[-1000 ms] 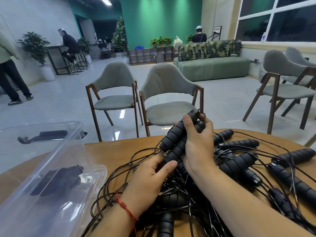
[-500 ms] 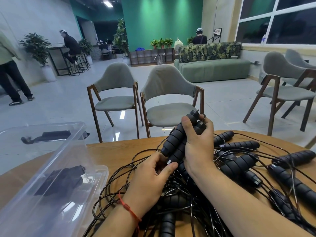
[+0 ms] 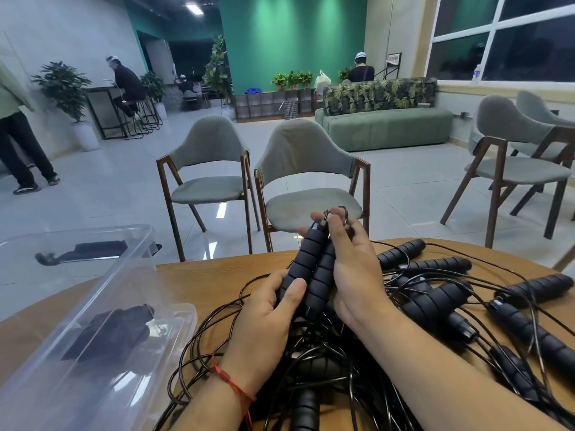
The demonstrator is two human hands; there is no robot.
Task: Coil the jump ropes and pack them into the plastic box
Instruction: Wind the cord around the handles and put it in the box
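Head view: two black jump-rope handles (image 3: 311, 270) are held side by side, their long axis tilted from near-left up to far-right, with the metal ring ends pointing away. The right hand (image 3: 356, 272) curls round their upper part, and the left hand (image 3: 264, 318) grips their lower ends. They sit above the rope tangle (image 3: 435, 306) on the table (image 3: 211, 275). The plastic box (image 3: 124, 275) is at near left.

Left forearm (image 3: 214, 402) and right forearm (image 3: 441, 371) extend forward and converge; left hand (image 3: 264, 315) curls round the lower ends of two jump rope handles (image 3: 306, 272), thumb laid across them, while right hand (image 3: 354, 269) grips their upper part, thumb pointing up, fingers wrapped behind.
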